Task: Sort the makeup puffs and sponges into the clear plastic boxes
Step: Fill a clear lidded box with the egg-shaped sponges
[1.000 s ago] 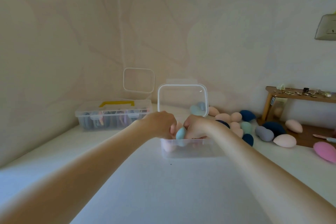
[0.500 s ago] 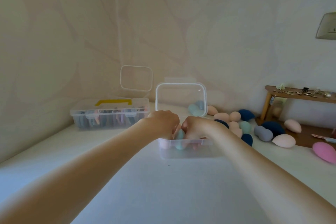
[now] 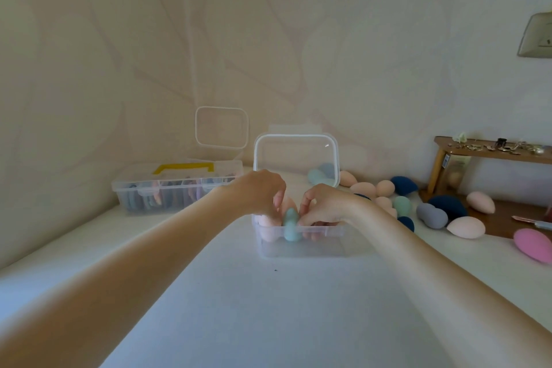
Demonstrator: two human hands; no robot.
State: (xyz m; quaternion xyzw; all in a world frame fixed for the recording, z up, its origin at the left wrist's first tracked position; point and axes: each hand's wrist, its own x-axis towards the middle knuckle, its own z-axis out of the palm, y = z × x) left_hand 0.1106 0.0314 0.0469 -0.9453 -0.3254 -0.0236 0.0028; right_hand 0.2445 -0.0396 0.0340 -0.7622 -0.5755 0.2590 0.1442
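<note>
At the far left of the white worktop point(image 3: 268, 308) sits a shallow clear organiser box point(image 3: 176, 193) with a yellow handle point(image 3: 183, 168) on its closed lid, holding mixed-colour puffs too blurred to tell apart. Behind it a clear lid point(image 3: 221, 127) stands upright against the wall.

In the middle is a small clear plastic box point(image 3: 301, 243) with its hinged lid point(image 3: 295, 155) raised behind it. The left hand point(image 3: 263, 193) reaches over the box's left side, fingers curled down onto a pale pink sponge point(image 3: 268, 222) inside; whether they actually grip it I cannot tell. Just beside it stands a teal sponge point(image 3: 291, 228), upright against the front wall of the box. The right hand point(image 3: 325, 206) comes in from the right with fingers bent into the box, touching the teal sponge's right side; a true pinch is not plain.

To the right, loose sponges lie on the worktop: a peach cluster point(image 3: 373, 190), a mint sponge point(image 3: 401, 205), a navy sponge point(image 3: 403, 185), a grey sponge point(image 3: 431, 216), a large navy sponge point(image 3: 448, 206), a pale pink egg-shaped sponge point(image 3: 466, 227) and a bright pink sponge point(image 3: 533, 245) at the edge. A small wooden shelf point(image 3: 493, 152) carries little trinkets.
</note>
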